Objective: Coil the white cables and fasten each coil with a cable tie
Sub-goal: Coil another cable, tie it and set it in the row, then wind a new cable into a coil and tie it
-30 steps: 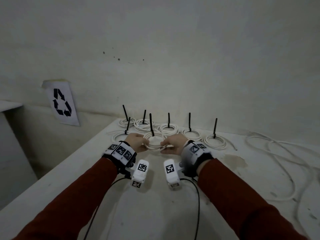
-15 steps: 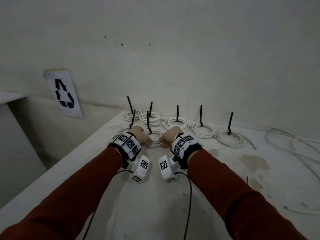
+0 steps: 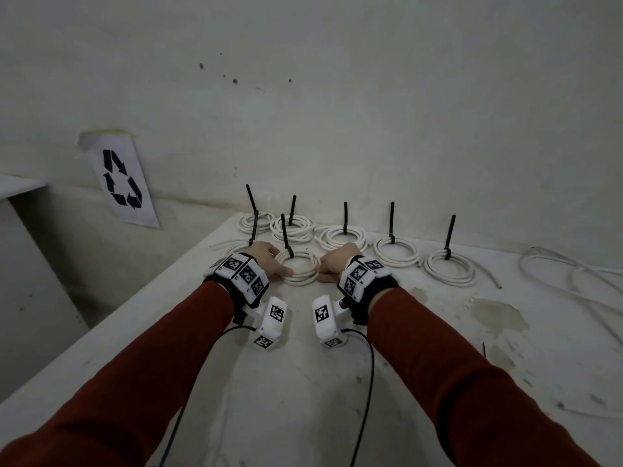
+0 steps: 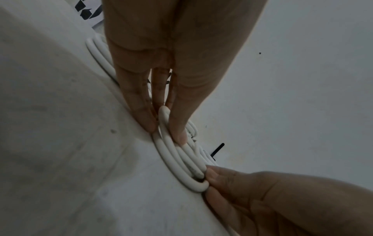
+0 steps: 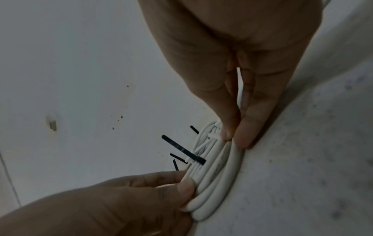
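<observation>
Both arms extended forward, red sleeves to wrists, marker-tagged bands worn on both wrists. Left hand [image 3: 266, 256] held low at worktop level, palm inward; fingers [image 4: 141, 102] kept nearly straight, thumb laid alongside, white coil [image 3: 301, 268] pinched lightly between them at its left edge. Right hand [image 3: 337, 261] mirrored opposite, thumb and fingers [image 5: 252, 115] closed as grip on coil's right edge. Hands set apart, knuckles facing upward.

A recycling-symbol paper sheet [image 3: 123, 180] hangs on the wall [image 3: 371, 112] beside the stained table [image 3: 499, 315].
</observation>
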Demonstrator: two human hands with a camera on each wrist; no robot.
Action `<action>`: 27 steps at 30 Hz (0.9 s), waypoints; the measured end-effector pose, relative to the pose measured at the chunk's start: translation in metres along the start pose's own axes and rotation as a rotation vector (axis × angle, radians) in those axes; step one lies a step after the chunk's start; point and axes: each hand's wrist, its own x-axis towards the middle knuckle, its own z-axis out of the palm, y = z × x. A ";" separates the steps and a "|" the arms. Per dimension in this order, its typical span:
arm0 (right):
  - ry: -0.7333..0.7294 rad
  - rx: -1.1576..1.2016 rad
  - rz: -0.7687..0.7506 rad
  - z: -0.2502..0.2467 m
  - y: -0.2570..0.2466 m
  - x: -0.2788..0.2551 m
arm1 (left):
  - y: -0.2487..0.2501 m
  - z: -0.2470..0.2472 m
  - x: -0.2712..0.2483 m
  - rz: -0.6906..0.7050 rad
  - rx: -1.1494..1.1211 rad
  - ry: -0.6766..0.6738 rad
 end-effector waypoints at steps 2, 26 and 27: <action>0.024 -0.140 -0.031 -0.001 -0.005 -0.006 | 0.004 0.002 -0.003 -0.011 0.052 -0.003; 0.532 -0.527 0.079 -0.256 0.098 -0.283 | 0.205 0.182 -0.218 1.050 0.398 -0.255; 0.544 -0.565 0.112 -0.264 0.107 -0.289 | 0.209 0.196 -0.223 1.037 0.461 -0.286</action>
